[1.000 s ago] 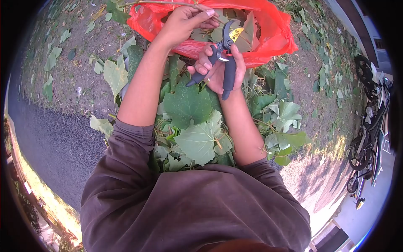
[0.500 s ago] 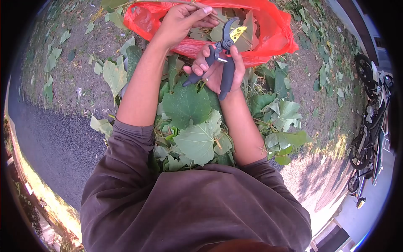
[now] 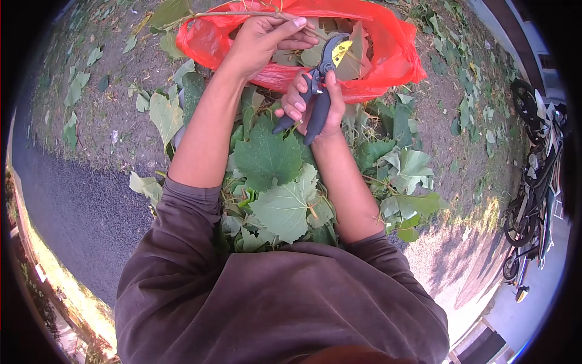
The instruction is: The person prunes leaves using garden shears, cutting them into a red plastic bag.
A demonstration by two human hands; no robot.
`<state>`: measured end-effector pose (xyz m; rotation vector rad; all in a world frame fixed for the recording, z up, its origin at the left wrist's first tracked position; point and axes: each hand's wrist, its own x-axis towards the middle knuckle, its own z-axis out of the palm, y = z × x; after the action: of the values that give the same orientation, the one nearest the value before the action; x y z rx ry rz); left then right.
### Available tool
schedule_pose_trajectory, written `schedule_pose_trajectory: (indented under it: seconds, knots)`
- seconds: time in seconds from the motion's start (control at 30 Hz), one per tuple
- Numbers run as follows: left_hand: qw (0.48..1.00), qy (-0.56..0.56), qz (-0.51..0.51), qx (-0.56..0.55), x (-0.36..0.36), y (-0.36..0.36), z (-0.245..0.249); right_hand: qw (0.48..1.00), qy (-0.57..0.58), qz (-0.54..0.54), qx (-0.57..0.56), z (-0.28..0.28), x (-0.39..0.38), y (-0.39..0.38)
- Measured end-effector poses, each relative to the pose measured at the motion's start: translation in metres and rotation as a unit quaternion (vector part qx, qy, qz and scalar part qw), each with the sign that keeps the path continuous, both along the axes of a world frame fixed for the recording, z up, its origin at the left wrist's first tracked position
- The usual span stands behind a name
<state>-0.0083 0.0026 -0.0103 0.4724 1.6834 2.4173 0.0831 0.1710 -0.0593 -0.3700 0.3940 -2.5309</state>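
My left hand (image 3: 262,37) grips a thin bare twig (image 3: 242,13) that runs leftward above the open red plastic bag (image 3: 394,54). My right hand (image 3: 312,103) is closed on black-handled pruning shears (image 3: 318,91), blades pointing up at the twig over the bag. A small yellow leaf piece (image 3: 341,51) sits at the blade tips. The bag holds cut green leaves.
A heap of large green leaves (image 3: 273,164) lies on the ground under my arms. Scattered leaves cover the dirt (image 3: 103,91) around. A paved strip (image 3: 79,206) runs on the left. Parked motorcycles (image 3: 533,182) stand at the right edge.
The shears' handles have come closer together, the blades have closed, and my right hand has shifted slightly down and left. The twig has dropped a little lower in view.
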Motion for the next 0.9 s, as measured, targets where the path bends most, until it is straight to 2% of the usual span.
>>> schedule_pose_trajectory:
  seconds: [0.07, 0.3, 0.37, 0.53, 0.73, 0.9]
  knots:
    - [1.0, -0.002, -0.002, 0.01, 0.0, -0.001, -0.001, 0.999, 0.004, -0.021, 0.038, 0.0, 0.0, 0.0]
    - [0.997, -0.028, 0.052, -0.042, -0.001, 0.007, -0.001, 1.0, -0.011, -0.006, 0.009, 0.001, -0.003, -0.001]
    - [0.994, -0.032, 0.082, -0.056, -0.002, 0.007, -0.003, 0.995, -0.086, -0.043, 0.008, 0.012, -0.001, -0.004]
    - [0.989, -0.042, 0.13, -0.055, -0.002, 0.004, 0.001, 0.999, -0.015, -0.03, 0.036, 0.006, -0.003, -0.007]
    - [0.989, -0.045, 0.108, -0.089, 0.003, 0.005, 0.008, 0.998, -0.003, -0.022, 0.054, 0.006, -0.002, -0.009]
    - [0.993, -0.045, 0.091, -0.066, 0.003, 0.003, 0.007, 1.0, -0.013, 0.008, 0.01, 0.007, 0.0, -0.006]
